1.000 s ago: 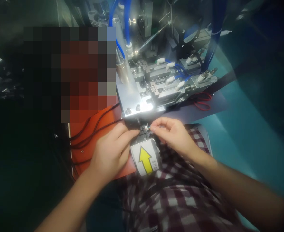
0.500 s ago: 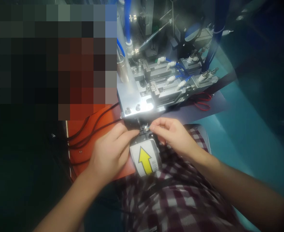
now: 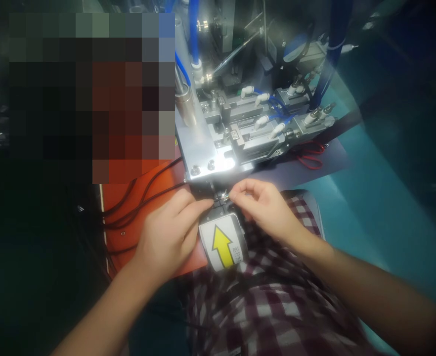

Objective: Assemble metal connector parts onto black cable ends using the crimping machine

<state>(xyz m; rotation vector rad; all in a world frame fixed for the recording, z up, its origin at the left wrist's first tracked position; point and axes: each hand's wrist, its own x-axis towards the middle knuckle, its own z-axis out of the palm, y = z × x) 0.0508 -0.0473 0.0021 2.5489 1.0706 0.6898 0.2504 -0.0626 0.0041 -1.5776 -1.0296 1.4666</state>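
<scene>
Both hands meet at the front of the machine, just under its bright metal plate [image 3: 199, 148]. My right hand [image 3: 262, 202] is closed in a pinch, thumb and index finger at a small shiny part [image 3: 224, 196] whose kind is too small to tell. From the other side, my left hand [image 3: 171, 227] reaches in with thumb and fingers pressed together, their tips beside the same part. Whatever the left fingertips hold is hidden. Right below the fingertips sits a rounded white cover [image 3: 212, 247] with a yellow arrow [image 3: 223, 245] pointing up toward the machine.
Behind the hands stand metal pneumatic cylinders [image 3: 258, 143] with white fittings and blue tubes. Black cables [image 3: 154, 198] cross the orange surface [image 3: 129, 242] on the left. Red wires [image 3: 310, 155] lie at right. Checkered cloth [image 3: 277, 301] covers my lap. The upper left is pixelated.
Both hands stay almost in the same place, still pinching at the small shiny part. The machine and cover look unchanged.
</scene>
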